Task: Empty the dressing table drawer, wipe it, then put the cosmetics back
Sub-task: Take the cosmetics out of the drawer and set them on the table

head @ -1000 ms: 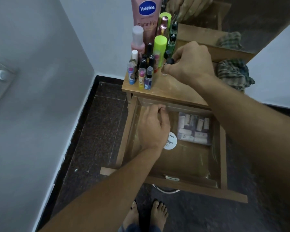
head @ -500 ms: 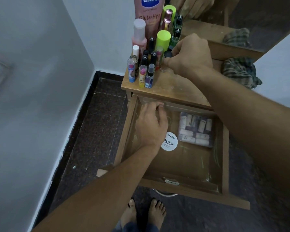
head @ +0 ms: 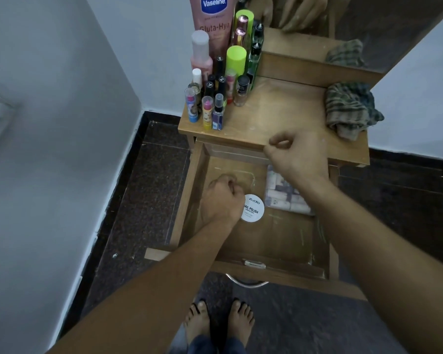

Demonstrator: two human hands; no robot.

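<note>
The wooden drawer (head: 325, 251) of the dressing table stands pulled out. My left hand (head: 223, 200) is inside it at the back left, closed into a fist; anything in it is hidden. Beside that hand lies a round white tub of nail polish remover wipes (head: 253, 209). A clear packet of small white items (head: 288, 199) lies at the back right. My right hand (head: 296, 155) hovers over the tabletop's front edge, fingers curled, holding nothing. A clear nail polish bottle with a black cap (head: 241, 91) stands on the tabletop (head: 279, 116) beside several upright cosmetics (head: 210, 103).
A tall pink Vaseline tube (head: 212, 24) and lime-capped bottles (head: 236, 60) stand at the back left. A checked cloth (head: 351, 111) lies bunched at the tabletop's right. A mirror (head: 394, 26) rises behind. Grey wall on the left; my bare feet (head: 219, 320) below the drawer handle (head: 246, 282).
My right hand set the black-capped bottle down beside the other cosmetics and drew back towards the drawer. My left hand closed into a fist inside the drawer.
</note>
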